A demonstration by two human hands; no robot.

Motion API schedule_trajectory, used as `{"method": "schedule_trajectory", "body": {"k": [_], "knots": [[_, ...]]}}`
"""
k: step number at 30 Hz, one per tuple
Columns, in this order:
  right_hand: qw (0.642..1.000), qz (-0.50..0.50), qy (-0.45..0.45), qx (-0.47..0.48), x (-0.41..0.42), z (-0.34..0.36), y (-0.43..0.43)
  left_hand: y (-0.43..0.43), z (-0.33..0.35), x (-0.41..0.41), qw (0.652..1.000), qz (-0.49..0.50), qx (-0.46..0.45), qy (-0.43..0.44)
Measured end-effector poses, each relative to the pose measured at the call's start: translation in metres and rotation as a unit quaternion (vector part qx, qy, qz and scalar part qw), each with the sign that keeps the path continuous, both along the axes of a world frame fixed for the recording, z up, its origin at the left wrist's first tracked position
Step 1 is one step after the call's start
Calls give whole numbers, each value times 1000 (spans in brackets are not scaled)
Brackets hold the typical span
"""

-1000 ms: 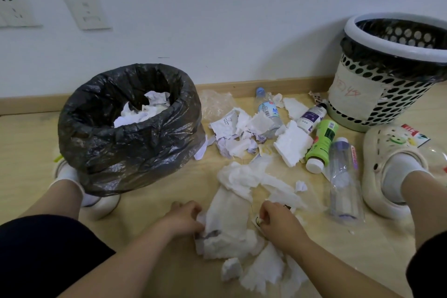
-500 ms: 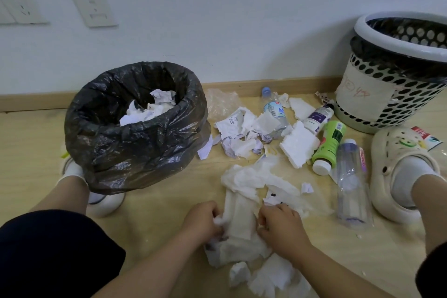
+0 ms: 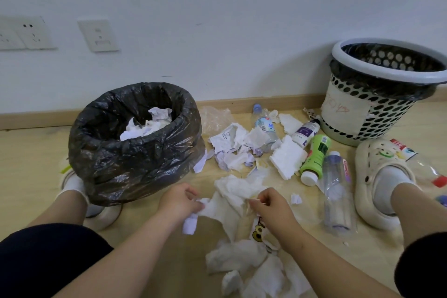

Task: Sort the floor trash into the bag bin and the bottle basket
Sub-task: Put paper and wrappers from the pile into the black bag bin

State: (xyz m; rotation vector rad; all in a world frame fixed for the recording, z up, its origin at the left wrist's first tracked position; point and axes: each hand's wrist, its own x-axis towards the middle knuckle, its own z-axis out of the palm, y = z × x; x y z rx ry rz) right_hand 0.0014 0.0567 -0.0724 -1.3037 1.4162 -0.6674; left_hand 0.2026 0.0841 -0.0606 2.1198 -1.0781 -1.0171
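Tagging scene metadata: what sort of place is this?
Likely an indoor room, viewed low beside a wall: wall sockets above a wooden baseboard, light wood-look floor, a black-bagged bin and a perforated basket on it.

Place: home-like indoor room
Far left: wall sockets (image 3: 26, 34) on white wall (image 3: 217, 7)
Floor: pale wood boards (image 3: 31, 164), wooden skirting (image 3: 266, 101) far
Right: worn foam slipper (image 3: 377, 162)

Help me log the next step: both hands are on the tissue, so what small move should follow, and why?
Probably lift the tissue and swing it left into the bag bin. The left hand and right hand both pinch it, and the bin stands open beside them with paper inside.
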Motion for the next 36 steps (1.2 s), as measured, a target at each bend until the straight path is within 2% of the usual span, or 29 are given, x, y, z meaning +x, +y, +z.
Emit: {"method": "schedule_trajectory", "body": {"k": [8, 12, 16, 19, 20, 25, 28, 30, 34, 36], "knots": [[996, -56, -29, 69, -10, -5, 1, -2, 23, -18, 984, 96, -62, 135], [991, -91, -43, 86, -12, -5, 0, -18, 28, -32, 953, 182, -72, 233], [985, -131, -51, 96, -15, -5, -2, -30, 17, -39, 940, 208, -43, 266], [980, -157, -65, 106, -21, -8, -5, -28, 11, -44, 907, 243, -35, 342], [978, -163, -70, 113, -21, -8, -5, -25, 8, -43, 904, 257, -28, 340], [976, -195, -19, 90, -19, -15, -8, -13, -10, -24, 923, 322, -9, 212], [984, -165, 57, 36, -19, -17, -5, -7, -20, -20, 937, 312, -30, 155], [988, -125, 90, 14, -22, -17, -2, -5, -28, -23, 953, 263, -29, 145], [992, -29, 124, 20, -21, -16, 7, 3, -32, -30, 981, 130, 31, 143], [990, 18, 140, 27, -17, -18, 9, 14, -36, -25, 994, 56, 67, 71]]}}
